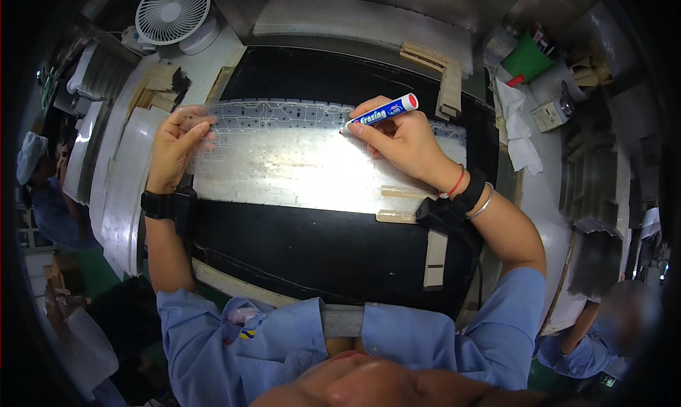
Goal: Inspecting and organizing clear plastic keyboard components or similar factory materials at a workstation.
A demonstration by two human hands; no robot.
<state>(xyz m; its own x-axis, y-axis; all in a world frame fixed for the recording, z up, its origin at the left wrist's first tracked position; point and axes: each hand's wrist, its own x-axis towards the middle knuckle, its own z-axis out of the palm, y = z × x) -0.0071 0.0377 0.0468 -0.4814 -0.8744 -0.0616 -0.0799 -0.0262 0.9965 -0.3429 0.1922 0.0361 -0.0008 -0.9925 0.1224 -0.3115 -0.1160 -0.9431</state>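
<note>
A white and blue marker (pixel 384 113) with a red end is held in my right hand (pixel 408 143) like a pen. Its tip points down-left at the upper part of a silvery panel (pixel 277 166), which lies on a black work surface (pixel 305 247). Whether the tip touches is too small to tell. Over the panel's upper left lies a see-through film (pixel 227 134) with fine pale circuit-like lines. My left hand (pixel 174 148) pinches the film's left edge between thumb and fingers. A bright glare washes out the panel's middle.
Tan strips (pixel 448 88) lie at the back right, and a pale strip (pixel 435 260) sits front right. A white fan (pixel 172 13) stands back left. Stacked sheets (pixel 128 194) line the left side. White cloth (pixel 518 123) and a green container (pixel 528 54) are right. Other people work at both sides.
</note>
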